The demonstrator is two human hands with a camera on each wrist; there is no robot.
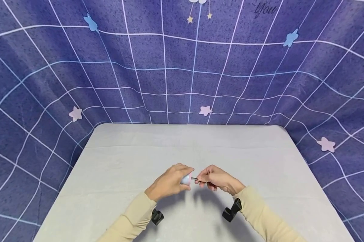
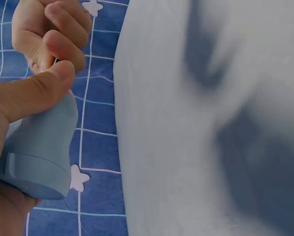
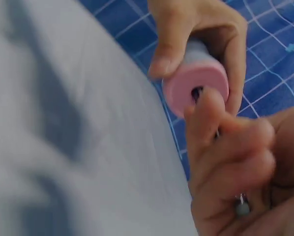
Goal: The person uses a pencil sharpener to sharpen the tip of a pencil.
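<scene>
My left hand grips a rounded light blue pencil sharpener, thumb along one side and fingers round the other. Its pink face, with a dark round hole, points toward my right hand. That hand pinches a thin dark pencil between thumb and fingertips, lined up with the hole. In the right wrist view fingers cover most of the pencil, and a small greyish end shows below them. The sharpener's wide blue base shows in the left wrist view. Both hands are held over the table, close together.
A white-covered table lies below, with shadows of the hands on it. Behind and at both sides hangs a blue curtain with a grid and stars. Black wrist mounts sit under the beige sleeves.
</scene>
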